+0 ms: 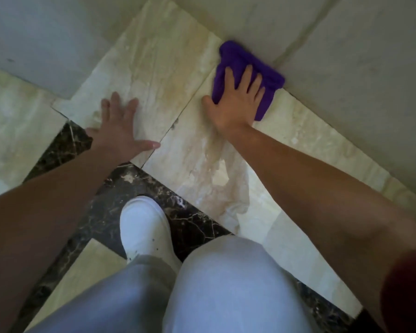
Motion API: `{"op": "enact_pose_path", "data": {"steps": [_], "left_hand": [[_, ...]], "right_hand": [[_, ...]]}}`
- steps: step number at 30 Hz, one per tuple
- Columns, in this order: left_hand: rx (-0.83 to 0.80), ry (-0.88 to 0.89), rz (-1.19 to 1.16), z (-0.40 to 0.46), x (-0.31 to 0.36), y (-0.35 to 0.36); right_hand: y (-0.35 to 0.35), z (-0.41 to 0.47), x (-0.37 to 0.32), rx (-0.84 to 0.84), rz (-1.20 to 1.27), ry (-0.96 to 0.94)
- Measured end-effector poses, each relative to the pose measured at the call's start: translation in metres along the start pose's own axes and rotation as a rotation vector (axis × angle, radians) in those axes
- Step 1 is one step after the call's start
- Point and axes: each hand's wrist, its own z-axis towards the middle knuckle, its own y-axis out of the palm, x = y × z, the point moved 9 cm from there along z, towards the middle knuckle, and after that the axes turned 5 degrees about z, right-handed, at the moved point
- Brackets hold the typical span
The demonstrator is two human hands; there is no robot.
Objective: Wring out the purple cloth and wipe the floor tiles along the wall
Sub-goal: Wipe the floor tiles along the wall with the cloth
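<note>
A bunched purple cloth (pixel 244 60) lies on a cream floor tile (pixel 298 131), pushed up against the foot of the wall (pixel 346 56). My right hand (pixel 234 102) presses flat on top of the cloth, fingers spread, covering its near half. My left hand (pixel 120 127) rests palm down on the neighbouring cream tile (pixel 154 68), fingers apart and holding nothing. Wet streaks show on the tile below my right wrist.
A second wall face (pixel 34 39) closes off the upper left, forming a corner. A dark marble border strip (pixel 178 212) runs diagonally across the floor. My white shoe (pixel 144 229) stands on that strip, and my knees in light trousers (pixel 221 284) fill the bottom.
</note>
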Motion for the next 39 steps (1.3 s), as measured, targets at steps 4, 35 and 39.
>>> {"op": "enact_pose_path", "data": {"steps": [4,35,39], "left_hand": [[0.001,0.002,-0.015,-0.001,0.003,-0.001],[0.177,-0.151,-0.236,-0.055,-0.088,0.007],[0.064,-0.367,-0.244,-0.111,-0.199,0.044]], "right_hand": [[0.005,0.019,-0.041,0.001,-0.048,-0.120],[0.006,0.103,-0.190,-0.194,-0.019,-0.418],[-0.004,0.110,-0.198,-0.408,-0.027,-0.302]]}}
